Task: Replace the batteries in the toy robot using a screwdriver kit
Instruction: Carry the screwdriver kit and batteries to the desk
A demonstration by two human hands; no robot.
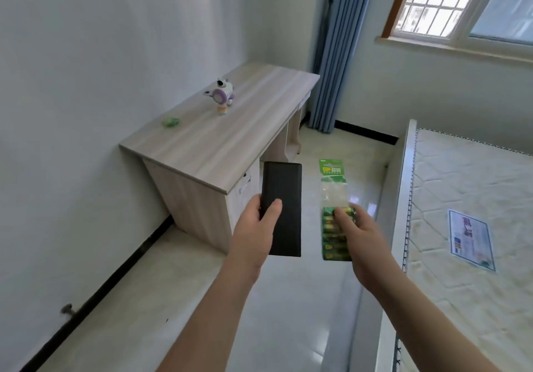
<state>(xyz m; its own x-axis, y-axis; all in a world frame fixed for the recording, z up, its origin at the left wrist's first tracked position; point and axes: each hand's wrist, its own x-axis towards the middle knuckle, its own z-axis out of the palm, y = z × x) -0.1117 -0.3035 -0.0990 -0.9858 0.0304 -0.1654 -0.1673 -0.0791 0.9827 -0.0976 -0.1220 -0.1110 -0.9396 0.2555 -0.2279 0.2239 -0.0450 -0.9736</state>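
Well short of the desk [219, 152], the left hand [256, 221] gripped the stiff black kit case [284, 210]; the right hand [360, 233] pinched the crinkly battery pack [334, 216], probably light and slippery, by its lower half.

The left hand [256, 221] holds a black flat case [284, 207] and the right hand [360, 233] holds a green battery pack [334, 187]; the toy robot [220, 94] stands on the wooden desk [219, 152] ahead
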